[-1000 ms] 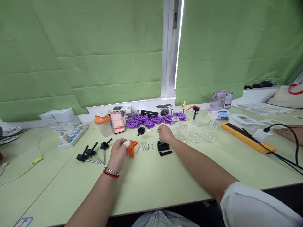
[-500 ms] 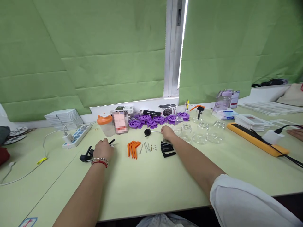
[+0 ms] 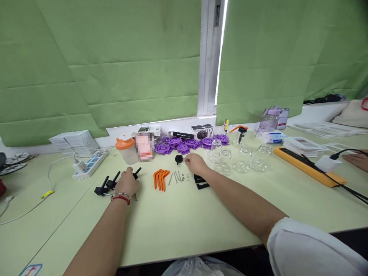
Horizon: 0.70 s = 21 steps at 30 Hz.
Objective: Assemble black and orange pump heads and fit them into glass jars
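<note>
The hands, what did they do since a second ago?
The left hand left the orange pieces and moved left onto the black pegs, closing over one. The right hand stayed by the black knob, holding its thin rod. The orange pieces, screws and glass jars stayed put.

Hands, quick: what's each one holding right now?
Left hand: closed on a black knobbed metal pin.
Right hand: pinching a thin rod with a round black knob.

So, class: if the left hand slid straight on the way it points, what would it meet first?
Probably the orange-lidded cup beyond the left hand, which rests on a black-knobbed rod; depth is unclear.
</note>
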{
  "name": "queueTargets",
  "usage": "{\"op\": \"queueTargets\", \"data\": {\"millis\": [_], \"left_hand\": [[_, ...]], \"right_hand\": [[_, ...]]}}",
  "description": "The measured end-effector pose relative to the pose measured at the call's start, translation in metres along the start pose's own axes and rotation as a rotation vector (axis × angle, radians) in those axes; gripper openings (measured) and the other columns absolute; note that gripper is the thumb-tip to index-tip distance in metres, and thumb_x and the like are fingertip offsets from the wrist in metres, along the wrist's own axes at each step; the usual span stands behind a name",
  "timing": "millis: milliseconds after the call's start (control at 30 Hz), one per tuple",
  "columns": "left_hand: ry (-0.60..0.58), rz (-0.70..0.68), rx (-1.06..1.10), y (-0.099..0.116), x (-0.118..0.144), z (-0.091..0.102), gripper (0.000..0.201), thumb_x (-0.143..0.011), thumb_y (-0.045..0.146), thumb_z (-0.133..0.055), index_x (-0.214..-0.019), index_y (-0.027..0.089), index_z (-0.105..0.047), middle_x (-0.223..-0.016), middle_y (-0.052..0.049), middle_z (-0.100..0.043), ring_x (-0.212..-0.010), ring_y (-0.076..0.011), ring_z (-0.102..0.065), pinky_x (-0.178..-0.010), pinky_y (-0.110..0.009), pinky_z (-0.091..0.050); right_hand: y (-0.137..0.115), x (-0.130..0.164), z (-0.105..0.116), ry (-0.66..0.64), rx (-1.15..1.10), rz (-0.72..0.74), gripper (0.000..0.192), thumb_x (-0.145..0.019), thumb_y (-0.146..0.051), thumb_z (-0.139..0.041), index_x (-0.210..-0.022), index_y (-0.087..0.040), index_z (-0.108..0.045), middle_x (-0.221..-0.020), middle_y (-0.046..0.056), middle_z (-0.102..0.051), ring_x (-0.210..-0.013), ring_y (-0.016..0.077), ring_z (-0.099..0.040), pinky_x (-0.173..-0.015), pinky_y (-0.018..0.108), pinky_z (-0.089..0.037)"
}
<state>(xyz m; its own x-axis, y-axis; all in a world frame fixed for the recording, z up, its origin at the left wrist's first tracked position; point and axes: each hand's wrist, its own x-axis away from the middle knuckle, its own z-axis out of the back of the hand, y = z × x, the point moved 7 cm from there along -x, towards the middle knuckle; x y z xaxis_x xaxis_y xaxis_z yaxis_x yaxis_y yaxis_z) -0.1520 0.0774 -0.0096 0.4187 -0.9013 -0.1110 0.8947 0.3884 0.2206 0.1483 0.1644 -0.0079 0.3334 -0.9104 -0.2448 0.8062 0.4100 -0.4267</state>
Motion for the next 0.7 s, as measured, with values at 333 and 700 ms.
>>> {"op": "queueTargets", "data": {"millis": [333, 700], "left_hand": [[-0.038, -0.028, 0.043, -0.013, -0.01, -0.011, 0.052, -0.072, 0.046, -0.053, -0.114, 0.016, -0.056, -0.116, -0.02, -0.058, -0.099, -0.0329, -0.061, -0.071, -0.037, -0.047], [0.043, 0.055, 0.723, -0.009, 0.008, 0.024, 0.05, -0.055, 0.042, -0.073, -0.094, 0.016, -0.054, -0.059, 0.0, -0.057, -0.047, -0.0159, -0.052, -0.045, -0.027, -0.038]], "right_hand": [[-0.044, 0.036, -0.017, -0.196, 0.066, 0.264, 0.007, -0.072, -0.017, -0.071, -0.076, -0.02, -0.075, -0.084, 0.006, -0.068, -0.086, 0.0201, -0.059, -0.073, 0.027, -0.039], [-0.049, 0.048, -0.002, -0.149, -0.114, 0.195, 0.01, -0.076, -0.012, -0.062, -0.072, -0.018, -0.069, -0.081, 0.004, -0.067, -0.08, 0.0179, -0.059, -0.072, 0.028, -0.04]]}}
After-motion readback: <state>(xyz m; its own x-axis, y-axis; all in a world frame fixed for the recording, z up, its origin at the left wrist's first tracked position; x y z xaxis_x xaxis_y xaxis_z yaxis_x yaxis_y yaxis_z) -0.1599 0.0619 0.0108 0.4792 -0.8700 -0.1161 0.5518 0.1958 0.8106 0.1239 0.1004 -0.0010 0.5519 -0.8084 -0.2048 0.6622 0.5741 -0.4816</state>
